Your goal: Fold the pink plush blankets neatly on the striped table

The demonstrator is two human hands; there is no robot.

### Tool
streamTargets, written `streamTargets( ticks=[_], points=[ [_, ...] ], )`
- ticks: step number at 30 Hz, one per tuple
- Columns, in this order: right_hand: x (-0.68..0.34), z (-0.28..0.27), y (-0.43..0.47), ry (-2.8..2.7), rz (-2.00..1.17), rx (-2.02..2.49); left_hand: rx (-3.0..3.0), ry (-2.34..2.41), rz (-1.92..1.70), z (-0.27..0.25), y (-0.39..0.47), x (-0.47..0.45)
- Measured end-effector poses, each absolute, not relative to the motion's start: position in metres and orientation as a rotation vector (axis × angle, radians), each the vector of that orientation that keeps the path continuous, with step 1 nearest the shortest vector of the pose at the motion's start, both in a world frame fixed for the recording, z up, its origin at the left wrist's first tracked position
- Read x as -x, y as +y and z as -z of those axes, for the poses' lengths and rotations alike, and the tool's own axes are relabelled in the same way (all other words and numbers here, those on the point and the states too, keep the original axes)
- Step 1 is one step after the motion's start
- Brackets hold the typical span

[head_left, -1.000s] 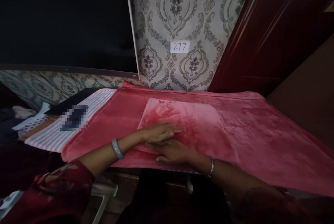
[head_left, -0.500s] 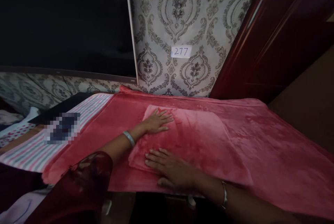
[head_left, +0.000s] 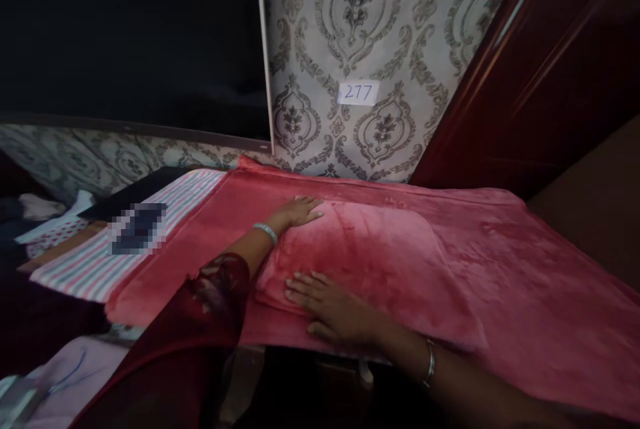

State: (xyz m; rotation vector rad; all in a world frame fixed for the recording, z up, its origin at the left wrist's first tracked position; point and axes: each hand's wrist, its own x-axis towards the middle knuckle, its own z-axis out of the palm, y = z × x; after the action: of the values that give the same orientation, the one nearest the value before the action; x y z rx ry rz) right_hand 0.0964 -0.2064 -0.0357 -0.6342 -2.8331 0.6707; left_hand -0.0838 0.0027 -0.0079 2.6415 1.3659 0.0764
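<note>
A plush pinkish-red blanket, folded into a flat rectangle, lies on a larger red plush cover. My left hand rests at the folded blanket's far left corner, palm down with fingers stretched out toward the right. On the near left part of the same blanket lies my right hand, flat with its fingers extended. Neither hand grips anything. Bracelets circle both wrists.
A striped cloth with a blurred dark patch lies left of the cover. Behind are a large dark television, patterned wallpaper and a paper marked 277. A dark red wooden panel stands at the right.
My left hand has slid away from me to the blanket's far corner. My right hand stays on the near left part. The view has shifted slightly.
</note>
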Motion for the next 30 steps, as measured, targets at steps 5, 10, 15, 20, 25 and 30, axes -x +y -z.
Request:
streamTargets(
  ticks=[5,10,15,20,25,30],
  points=[
    [-0.095,0.030,-0.210,-2.827,-0.618,0.639,-2.611,1.233,-0.253,-0.019,-0.031,0.094],
    [-0.070,0.010,-0.208,-2.803,-0.495,0.569,-2.415,0.881,-0.391,-0.036,-0.089,0.115],
    [-0.043,0.025,-0.198,-2.883,-0.573,0.575,-2.545,0.652,-0.228,-0.014,-0.137,0.115],
    [-0.042,0.037,-0.199,-2.870,-0.697,0.683,-2.780,0.645,-0.137,0.015,-0.138,0.116],
    [-0.044,0.028,-0.198,-2.855,-0.693,0.528,-2.914,0.688,-0.188,0.022,-0.100,0.116],
    [-0.047,0.019,-0.199,-2.826,-0.716,0.516,-2.867,0.947,-0.261,0.021,-0.051,0.105]
  ],
)
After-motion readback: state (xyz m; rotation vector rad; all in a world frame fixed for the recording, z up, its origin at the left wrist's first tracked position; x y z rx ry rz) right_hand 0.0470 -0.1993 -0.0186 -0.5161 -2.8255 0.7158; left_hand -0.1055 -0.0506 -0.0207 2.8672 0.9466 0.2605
